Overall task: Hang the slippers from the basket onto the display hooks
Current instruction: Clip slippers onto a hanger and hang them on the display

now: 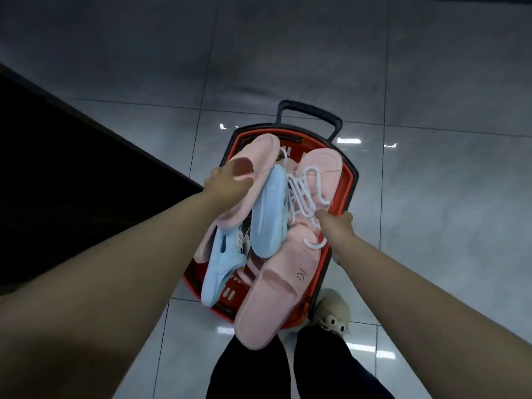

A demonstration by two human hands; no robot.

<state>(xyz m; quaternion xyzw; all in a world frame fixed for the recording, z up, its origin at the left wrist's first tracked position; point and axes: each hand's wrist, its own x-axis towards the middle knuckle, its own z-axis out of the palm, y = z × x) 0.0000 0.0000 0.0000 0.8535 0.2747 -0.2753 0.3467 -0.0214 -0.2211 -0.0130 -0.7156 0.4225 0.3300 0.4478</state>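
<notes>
A red basket [347, 194] with a black pull handle [311, 110] stands on the floor below me, filled with pink and light blue slippers. My left hand [230, 182] grips a pink slipper [259, 156] lifted above the basket. Beside it a blue slipper [269, 214] hangs sole up. My right hand [335, 226] pinches a bundle of white plastic hangers [302, 194] tied to the slippers. A large pink slipper [276, 286] with a small face mark lies across the basket's near end. Another blue slipper [221, 266] lies at its left side. No display hooks are in view.
Glossy grey floor tiles [431, 197] surround the basket. A dark fixture or shelf base [72, 168] runs along the left. My legs in black trousers [316, 370] and a beige shoe [331, 312] are just behind the basket.
</notes>
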